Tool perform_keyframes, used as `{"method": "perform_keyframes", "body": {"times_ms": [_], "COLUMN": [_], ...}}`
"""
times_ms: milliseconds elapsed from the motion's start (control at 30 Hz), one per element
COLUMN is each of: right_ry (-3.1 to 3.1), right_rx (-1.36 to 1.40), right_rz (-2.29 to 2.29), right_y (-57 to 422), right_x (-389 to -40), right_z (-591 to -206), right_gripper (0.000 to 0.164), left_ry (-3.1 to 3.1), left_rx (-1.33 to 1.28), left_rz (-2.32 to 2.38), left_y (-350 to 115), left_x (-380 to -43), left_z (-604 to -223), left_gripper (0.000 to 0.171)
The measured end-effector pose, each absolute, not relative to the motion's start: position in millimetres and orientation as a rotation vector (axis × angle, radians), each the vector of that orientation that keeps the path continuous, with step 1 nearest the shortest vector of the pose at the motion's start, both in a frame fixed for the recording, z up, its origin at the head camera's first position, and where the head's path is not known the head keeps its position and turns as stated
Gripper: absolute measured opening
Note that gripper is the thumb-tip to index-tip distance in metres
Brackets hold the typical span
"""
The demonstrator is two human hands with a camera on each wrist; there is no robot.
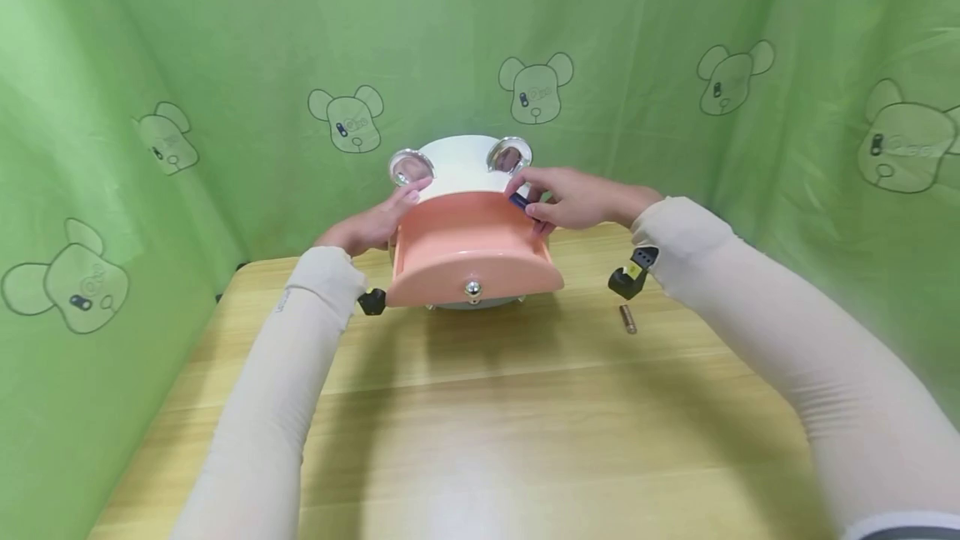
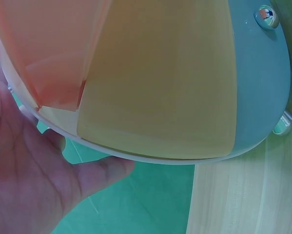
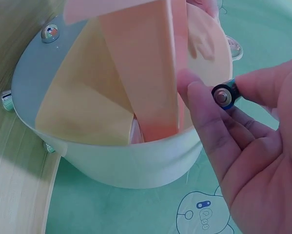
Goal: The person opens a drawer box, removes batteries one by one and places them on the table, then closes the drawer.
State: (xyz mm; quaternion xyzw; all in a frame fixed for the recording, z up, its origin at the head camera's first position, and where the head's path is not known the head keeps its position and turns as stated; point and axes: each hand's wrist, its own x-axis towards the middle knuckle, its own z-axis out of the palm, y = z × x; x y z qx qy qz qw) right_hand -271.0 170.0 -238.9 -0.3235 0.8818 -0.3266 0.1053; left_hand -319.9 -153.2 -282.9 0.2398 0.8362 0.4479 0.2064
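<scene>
Battery (image 1: 519, 202), dark blue, sits pinched between the thumb and fingers of the right grip (image 1: 570, 197), its metal terminal end facing that wrist's camera. Fingertip holding presumably leaves it easy to turn; whether it is over the coral drawer (image 1: 442, 273) or just beside its wall, I cannot tell. That drawer stands out from the white case (image 1: 457, 161) between the two grips, silver knob (image 1: 472, 290) towards the person, so its inside is exposed. The left grip (image 1: 381, 222) curls round nothing: its fingers lie extended at the case's opposite side, thumb stretched along the rim, likely to brace the body against sliding or tipping. Just beyond the grips rise two silver discs, one on the left (image 1: 411, 167), one on the right (image 1: 510, 158). Lower than the left grip, a yellow panel (image 2: 160, 83) and a blue panel (image 2: 260, 73) complete the front.

Nearer the person than the right grip, and to its right, a copper-coloured cylinder (image 1: 627, 319) lies on the table (image 1: 480, 440), apparently another battery. The tabletop is pale wood grain with a soft sheen. Past both grips and round the sides hangs a green curtain (image 1: 450, 23) printed with bear heads.
</scene>
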Motion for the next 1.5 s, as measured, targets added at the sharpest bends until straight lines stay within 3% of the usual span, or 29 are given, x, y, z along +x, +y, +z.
{"method": "perform_keyframes", "body": {"times_ms": [400,667,900,1100,1500], "right_ry": [2.628,2.626,2.630,2.597,2.520], "right_rx": [-0.905,-0.874,-0.814,-0.777,-0.658], "right_rz": [-0.950,-0.985,-0.984,-1.068,-1.143], "right_y": [183,197,211,222,242], "right_x": [-266,-266,-266,-267,-265], "right_z": [-231,-232,-240,-251,-278], "right_gripper": [0.051,0.035,0.048,0.035,0.037], "left_ry": [2.327,2.331,2.333,2.334,2.314], "left_rx": [0.688,0.711,0.673,0.680,0.663], "left_rz": [1.236,1.240,1.230,1.229,1.254], "left_y": [-155,-156,-157,-157,-157], "left_x": [-320,-321,-320,-321,-322], "left_z": [-280,-277,-278,-280,-285], "left_gripper": [0.057,0.058,0.056,0.057,0.056]}}
